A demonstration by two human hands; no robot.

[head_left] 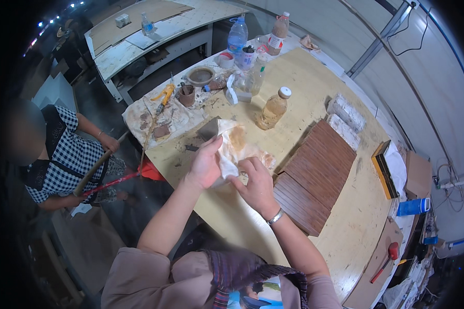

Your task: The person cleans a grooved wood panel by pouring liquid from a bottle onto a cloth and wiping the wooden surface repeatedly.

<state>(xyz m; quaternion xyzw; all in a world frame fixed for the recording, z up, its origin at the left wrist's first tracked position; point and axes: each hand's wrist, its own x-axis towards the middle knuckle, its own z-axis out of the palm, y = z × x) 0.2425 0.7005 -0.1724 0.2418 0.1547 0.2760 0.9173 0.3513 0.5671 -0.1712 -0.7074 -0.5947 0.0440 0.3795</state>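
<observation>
Your dark striped apron [237, 270] lies nearest, with your beige sleeves [139, 273] to the left and right of it. Beyond them, you have a stained white cloth [233, 146] between your hands, above the near left part of the yellowish tabletop [299, 82]. Your left hand [207, 162] grips its left side, thumb laid along it and fingers closed on the fabric. Your right hand [257, 183] has its fingers drawn in narrow, pinching the cloth's near right part; a silvery band [275, 216] circles that wrist. A grey piece [209, 129] shows at the cloth's far left edge; you cannot tell from here whether the two touch.

Just right of your right hand, brown grooved strips [319, 167] lie side by side. Beyond the cloth stands a white-capped bottle [274, 109] of amber liquid. Far to the left, a yellow-handled tool [165, 96] lies beside a brown cup [186, 95]. A red-headed mallet [393, 251] rests at the near right. At the left, another person [62, 149] in checked clothing holds a long stick [95, 167].
</observation>
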